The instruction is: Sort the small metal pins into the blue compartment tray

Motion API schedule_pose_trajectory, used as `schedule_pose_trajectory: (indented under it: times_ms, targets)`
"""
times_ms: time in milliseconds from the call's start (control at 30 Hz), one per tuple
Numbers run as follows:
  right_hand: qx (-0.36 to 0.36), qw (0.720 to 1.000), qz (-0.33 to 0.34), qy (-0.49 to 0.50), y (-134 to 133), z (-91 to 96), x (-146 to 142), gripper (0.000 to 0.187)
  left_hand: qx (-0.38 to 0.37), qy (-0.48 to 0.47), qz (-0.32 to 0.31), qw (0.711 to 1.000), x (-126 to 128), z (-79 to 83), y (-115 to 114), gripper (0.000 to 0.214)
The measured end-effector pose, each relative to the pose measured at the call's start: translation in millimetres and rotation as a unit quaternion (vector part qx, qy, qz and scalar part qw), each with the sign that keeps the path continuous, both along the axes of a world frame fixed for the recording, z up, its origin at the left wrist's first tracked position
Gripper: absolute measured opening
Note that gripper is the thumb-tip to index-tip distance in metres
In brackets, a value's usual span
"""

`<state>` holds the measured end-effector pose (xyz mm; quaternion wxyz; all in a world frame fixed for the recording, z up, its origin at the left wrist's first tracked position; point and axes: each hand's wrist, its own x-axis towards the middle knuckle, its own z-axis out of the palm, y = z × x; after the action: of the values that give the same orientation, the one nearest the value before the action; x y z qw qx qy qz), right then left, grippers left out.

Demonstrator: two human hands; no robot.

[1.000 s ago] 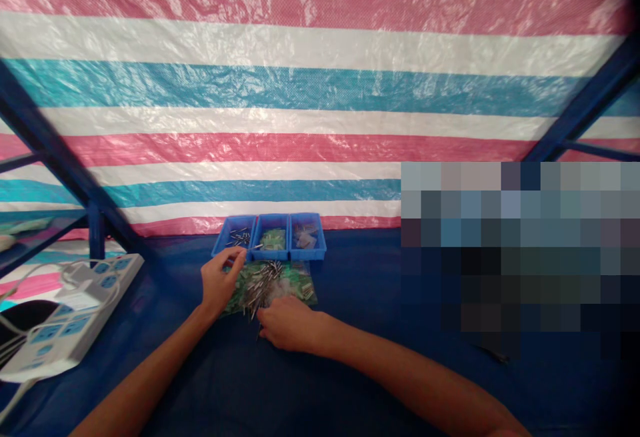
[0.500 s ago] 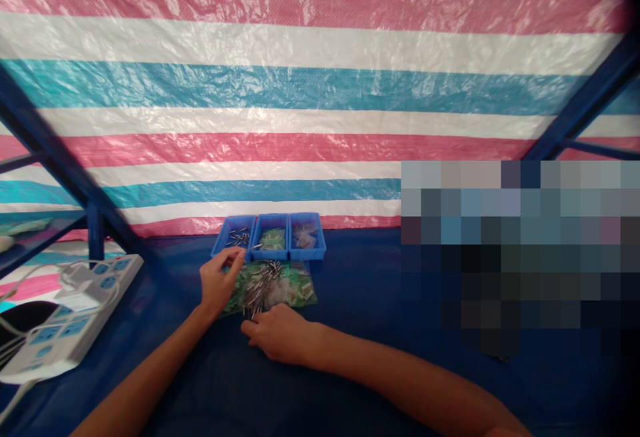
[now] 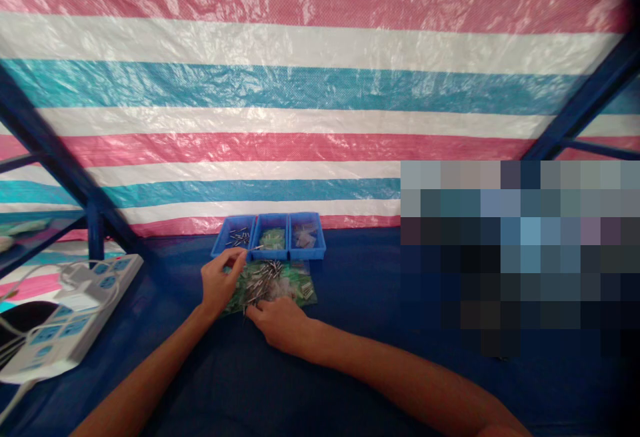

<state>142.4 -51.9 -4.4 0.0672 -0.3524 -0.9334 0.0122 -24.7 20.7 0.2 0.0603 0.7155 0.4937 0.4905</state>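
Observation:
A heap of small metal pins (image 3: 263, 278) mixed with green and clear pieces (image 3: 295, 285) lies on the blue cloth. My left hand (image 3: 220, 282) hovers at the heap's left edge, fingers pinched together near the left tray; what they hold is too small to see. My right hand (image 3: 277, 320) rests at the heap's near edge, fingers curled and tips pinching among the pins. Behind the heap stand three blue trays: the left tray (image 3: 234, 237) holds metal pins, the middle tray (image 3: 273, 236) green pieces, the right tray (image 3: 307, 234) clear pieces.
A white power strip (image 3: 65, 317) with cables lies at the left. A blue metal frame post (image 3: 95, 230) rises at the left. A striped plastic sheet (image 3: 300, 90) hangs behind the trays. A blurred-out area (image 3: 520, 257) covers the right side.
My right hand slid left along the heap's near edge, then back up against the pins. My left hand stayed at the heap's left edge with its fingers closing slightly.

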Motion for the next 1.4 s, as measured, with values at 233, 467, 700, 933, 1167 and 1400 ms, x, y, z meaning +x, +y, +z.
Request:
schedule_pose_trajectory:
  times_ms: [233, 467, 700, 933, 1167, 1400]
  targets:
    - [0.004, 1.000, 0.003, 0.010, 2.2, 3.2, 4.1, 0.021, -0.009, -0.004, -0.007, 1.000, 0.5, -0.2, -0.6, 0.021]
    - [0.005, 0.999, 0.000, 0.051, 2.5, 2.2, 2.1, 0.017, -0.008, 0.005, -0.018, 1.000, -0.3, -1.3, 0.5, 0.022]
    - [0.026, 0.946, -0.138, 0.292, 18.7, 4.0, 8.7, 0.017, -0.021, 0.000, -0.032, 0.999, 1.8, -0.6, -1.8, 0.019]
    - [0.042, 0.831, -0.235, 0.503, 56.7, -11.7, 30.2, 0.027, -0.032, -0.001, -0.062, 0.998, 3.4, -0.7, -2.9, 0.019]
    - [-0.001, 0.848, -0.177, 0.500, 60.9, -26.8, 29.8, 0.018, -0.048, 0.013, -0.090, 0.995, 5.2, -2.3, -3.9, 0.019]
    - [-0.003, 0.854, -0.158, 0.497, 57.1, -28.9, 27.1, 0.016, -0.040, 0.030, -0.107, 0.993, 4.4, -1.3, -5.3, 0.020]
